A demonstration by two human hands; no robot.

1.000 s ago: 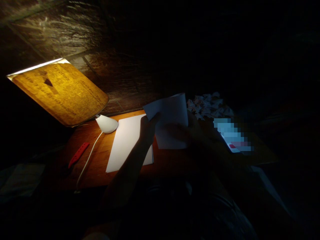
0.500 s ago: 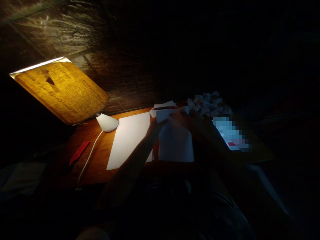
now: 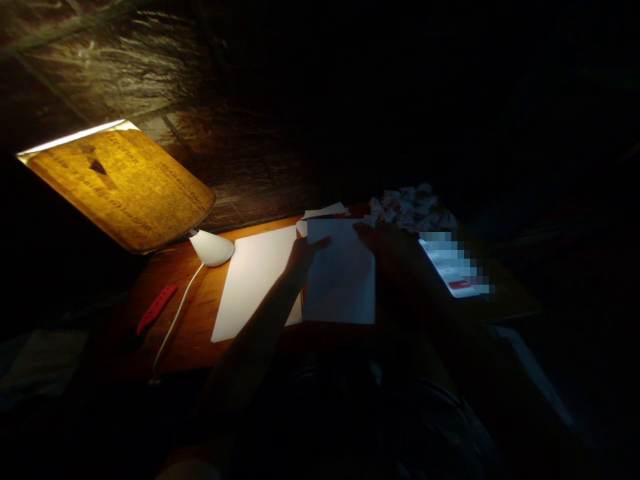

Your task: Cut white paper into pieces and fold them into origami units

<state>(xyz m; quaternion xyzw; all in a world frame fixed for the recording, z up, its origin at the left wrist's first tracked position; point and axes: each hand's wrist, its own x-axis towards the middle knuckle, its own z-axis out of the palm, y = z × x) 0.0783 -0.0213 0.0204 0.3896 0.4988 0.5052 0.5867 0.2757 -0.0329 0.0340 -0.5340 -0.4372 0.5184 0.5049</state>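
Note:
A white sheet of paper [image 3: 341, 280] is held over the wooden table, its face in shadow. My left hand [image 3: 306, 253] grips its left edge with the thumb on top of the sheet. At the upper right edge my right hand [image 3: 376, 239] pinches the same sheet, thumb on its face; the other fingers are lost in the dark. Larger white paper [image 3: 260, 280] lies flat on the table to the left, partly under my left forearm. Behind the held sheet are smaller paper pieces [image 3: 325, 211] with a dark and red object [image 3: 342, 215], partly hidden.
A white lamp base [image 3: 214, 248] with a printed yellow-brown shade [image 3: 125, 187] stands at the left, its cable [image 3: 180, 320] running forward. Nearby lies a red-handled tool [image 3: 157, 308]. Crumpled paper [image 3: 413, 207] heaps at the back right, beside a lit phone-like screen [image 3: 445, 267]. A stone-like wall rises behind.
The held sheet has gone from curved to nearly flat. My right hand, blurred earlier, now rests at its upper right edge; my left thumb lies clearly on the sheet.

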